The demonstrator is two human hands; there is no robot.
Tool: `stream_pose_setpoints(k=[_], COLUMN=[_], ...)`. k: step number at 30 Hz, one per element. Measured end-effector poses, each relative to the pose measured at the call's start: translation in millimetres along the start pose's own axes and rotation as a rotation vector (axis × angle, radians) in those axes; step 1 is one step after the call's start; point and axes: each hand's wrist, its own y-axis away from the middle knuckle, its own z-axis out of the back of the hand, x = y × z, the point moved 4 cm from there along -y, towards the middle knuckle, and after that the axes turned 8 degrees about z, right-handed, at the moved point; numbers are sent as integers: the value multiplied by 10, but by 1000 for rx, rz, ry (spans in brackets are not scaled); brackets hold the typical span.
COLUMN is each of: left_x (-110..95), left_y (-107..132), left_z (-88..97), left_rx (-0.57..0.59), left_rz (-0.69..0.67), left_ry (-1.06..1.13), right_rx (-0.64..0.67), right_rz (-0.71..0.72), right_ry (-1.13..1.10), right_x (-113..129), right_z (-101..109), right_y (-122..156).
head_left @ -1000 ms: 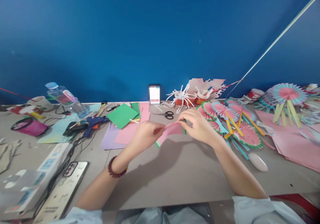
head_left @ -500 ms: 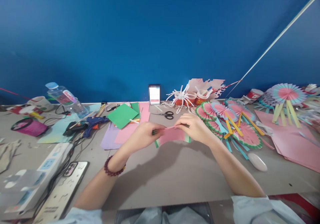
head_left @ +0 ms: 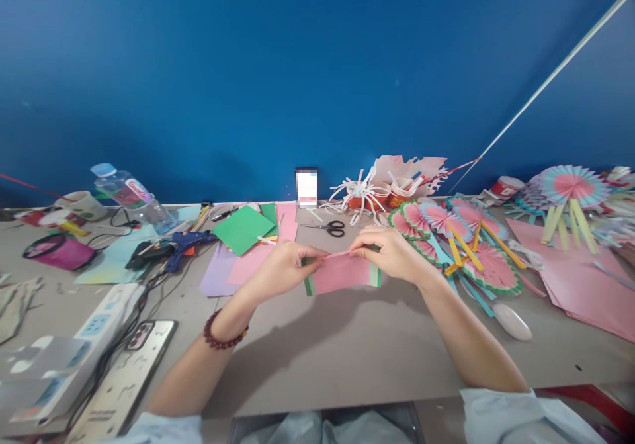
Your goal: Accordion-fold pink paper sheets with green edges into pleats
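Pinching the folded top edge of a green-banded pink sheet (head_left: 342,276), the left hand (head_left: 284,269) and right hand (head_left: 393,253) hold it low over the bench (head_left: 347,355); beyond, scissors (head_left: 331,227) lie before red cups (head_left: 393,200) holding curled white paper strips (head_left: 358,190).

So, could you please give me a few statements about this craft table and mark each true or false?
The left hand and the right hand both pinch the pink paper. True.
The scissors are in the right hand. False: they lie untouched on the table beyond the paper.
A dark bead bracelet is on the left wrist. True.
The water bottle stands at the table's right end. False: it is at the far left.
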Motion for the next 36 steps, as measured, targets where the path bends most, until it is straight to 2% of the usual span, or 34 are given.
stream_pose_setpoints(k=[5, 12, 24, 30, 36], left_x=[-24, -24, -62, -23, 215], left_y=[13, 58, 82, 43, -103], left_z=[7, 71, 56, 74, 95], left_rx=[-8, -143, -179, -205, -95], left_rz=[10, -25, -41, 39, 194], left_ry=[3, 46, 31, 62, 256], right_rx=[0, -53, -31, -12, 53], right_rz=[8, 23, 2, -34, -210], right_ry=[14, 13, 5, -50, -276], right_x=[-10, -18, -40, -107, -295], right_z=[9, 80, 93, 49, 35], right_y=[-5, 28, 35, 18, 12])
